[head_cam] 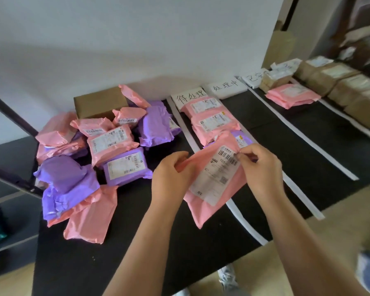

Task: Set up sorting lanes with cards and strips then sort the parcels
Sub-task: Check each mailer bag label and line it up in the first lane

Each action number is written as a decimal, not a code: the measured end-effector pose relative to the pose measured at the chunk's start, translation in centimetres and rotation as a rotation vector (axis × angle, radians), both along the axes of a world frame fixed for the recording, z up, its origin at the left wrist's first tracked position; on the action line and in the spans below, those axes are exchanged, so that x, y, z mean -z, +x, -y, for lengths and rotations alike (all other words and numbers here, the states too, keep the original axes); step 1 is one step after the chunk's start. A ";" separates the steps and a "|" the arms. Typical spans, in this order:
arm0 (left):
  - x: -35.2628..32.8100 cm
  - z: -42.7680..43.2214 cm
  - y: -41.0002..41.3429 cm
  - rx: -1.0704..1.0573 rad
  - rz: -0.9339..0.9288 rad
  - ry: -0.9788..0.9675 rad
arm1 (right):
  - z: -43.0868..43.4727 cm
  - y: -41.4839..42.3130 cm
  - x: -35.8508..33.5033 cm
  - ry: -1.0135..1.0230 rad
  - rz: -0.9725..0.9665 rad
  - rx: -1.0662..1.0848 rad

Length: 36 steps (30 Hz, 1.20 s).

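The person's two hands hold a flat pink parcel (209,201) low over the black table (137,263), just past centre toward five o'clock in the view. The left hand (173,174) pinches the parcel's edge at its nine o'clock side with curled fingers. The right hand (263,167) pinches at the top corner of the white shipping label (216,174), at the parcel's one o'clock. Whether the parcel's lower end touches the table cannot be told. At nine o'clock from the hands lies a loose pile (94,150) of pink and purple parcels, with a brown cardboard box (98,103) behind it at the wall. Four white strips run slantwise across the table. The first strip (185,129) passes under the held parcel, and the second strip (305,197), third strip (303,135) and fourth strip (350,122) follow toward three o'clock. Handwritten cards stand at the far ends of the lanes: the first card (189,97), the second card (225,87) and the third card (254,79), this last partly hidden. Just below the first card, at twelve o'clock from the hands, two pink labelled parcels (209,116) lie one after the other, with a purple parcel (241,138) next, touching the held one. Toward two o'clock, stacked pink parcels (291,97) lie below the third card, and brown boxes (340,82) line the table's far right.
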<state>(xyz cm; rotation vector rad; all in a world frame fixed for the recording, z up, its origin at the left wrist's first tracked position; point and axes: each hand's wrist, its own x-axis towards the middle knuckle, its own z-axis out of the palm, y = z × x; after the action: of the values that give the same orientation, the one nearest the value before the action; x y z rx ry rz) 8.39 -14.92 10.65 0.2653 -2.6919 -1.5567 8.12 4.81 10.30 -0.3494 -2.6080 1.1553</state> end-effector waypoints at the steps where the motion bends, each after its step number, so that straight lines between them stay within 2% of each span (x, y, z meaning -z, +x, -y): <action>1: 0.8 -0.7 -0.2 -0.031 0.006 -0.010 | -0.9 -0.4 0.6 -0.006 0.032 0.024; 5: 4.3 -4.0 -0.8 -0.164 0.130 -0.031 | -5.0 -2.5 3.3 -0.014 0.155 0.079; 8: 6.8 -7.6 -1.3 -0.131 0.321 0.003 | -8.0 -4.1 5.3 0.017 0.246 0.085; 10: 7.9 -9.9 -2.0 -0.115 0.373 0.044 | -9.8 -5.4 6.4 0.037 0.295 0.088; 17: 9.3 -13.4 -6.7 -0.229 0.373 0.224 | -13.3 -12.0 9.5 0.023 0.395 0.034; 25: 10.8 -14.4 -13.6 -0.229 0.409 0.184 | -13.0 -19.0 12.3 0.014 0.401 -0.069; 30: 12.3 -14.3 -13.9 -0.115 0.482 0.190 | -13.1 -19.8 13.2 0.020 0.489 -0.154; 33: 12.6 -14.0 -13.4 -0.155 0.461 0.203 | -12.7 -19.6 12.9 -0.002 0.474 -0.114; 36: 12.5 -13.3 -12.8 -0.238 0.455 0.200 | -11.7 -19.2 12.0 0.011 0.378 -0.043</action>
<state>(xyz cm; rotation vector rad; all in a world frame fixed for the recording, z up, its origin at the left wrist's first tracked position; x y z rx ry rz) -4.43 -1.62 -1.89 1.0193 -2.6589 -1.8746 -11.09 16.49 -1.75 -0.5604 -2.9546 1.1857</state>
